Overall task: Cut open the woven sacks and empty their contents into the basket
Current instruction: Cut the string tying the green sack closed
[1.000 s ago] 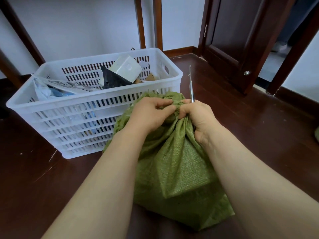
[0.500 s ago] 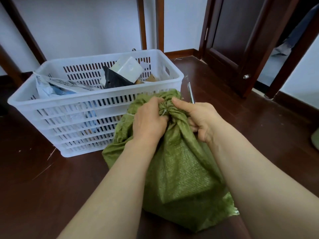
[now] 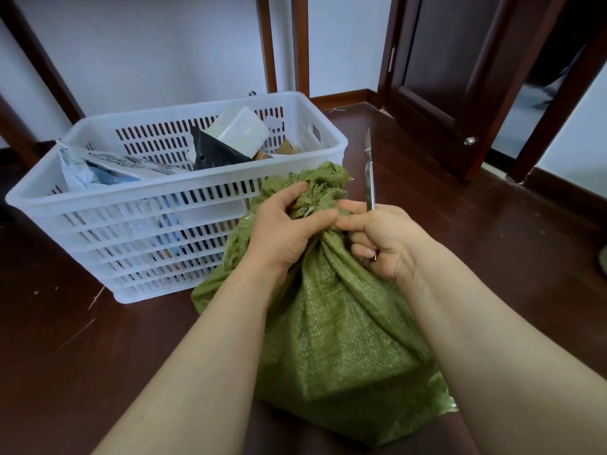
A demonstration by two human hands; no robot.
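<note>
Head cam shows the green woven sack (image 3: 345, 339) sitting on the dark wood floor (image 3: 98, 356) right in front of you. Its bunched neck (image 3: 317, 195) is just in front of the near wall of the white basket (image 3: 177, 188) and cinched shut by what looks like a pale tie (image 3: 308, 212).

Your left hand (image 3: 282, 231) is wrapped round the bunched fabric at the tie. Your right hand (image 3: 384, 238) pinches the neck beside it with thumb and forefinger, and its other fingers clamp a thin knife (image 3: 370, 178), blade pointing up and away from you.

My two cents on the cut:
- Pull the neck taut with the left hand so the tie stands proud.
- Go for the tie rather than the weave, since woven plastic frays and snags.
- Your two hands are basically touching there, so slip the tip under the tie and cut away from the left fingers.
- The basket already has a white box (image 3: 241, 131) and a black pouch (image 3: 213, 152) in the far end, so tipping the sack over the near rim looks easiest.
</note>
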